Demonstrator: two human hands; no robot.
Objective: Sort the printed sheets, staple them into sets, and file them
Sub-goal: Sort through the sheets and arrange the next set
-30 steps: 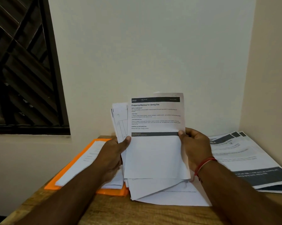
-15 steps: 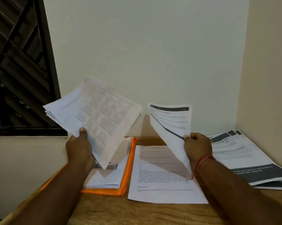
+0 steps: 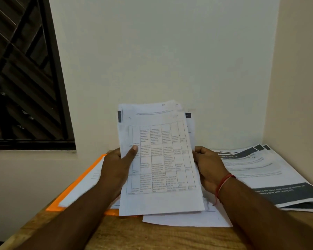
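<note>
Left grip pinches the sheaf by its left edge, right grip curls round its right edge, above the surface between orange folder and printed stack.

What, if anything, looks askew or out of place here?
The stack of printed sheets held by the left hand and right hand is ragged: its back sheets jut out unevenly at the top and right edge.

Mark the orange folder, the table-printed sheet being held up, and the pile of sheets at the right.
orange folder (image 3: 77, 183): head view, on its bare left border.
table-printed sheet (image 3: 161, 159): head view, middle of its printed grid.
pile of sheets (image 3: 260, 170): head view, white text area of the top sheet.
</note>
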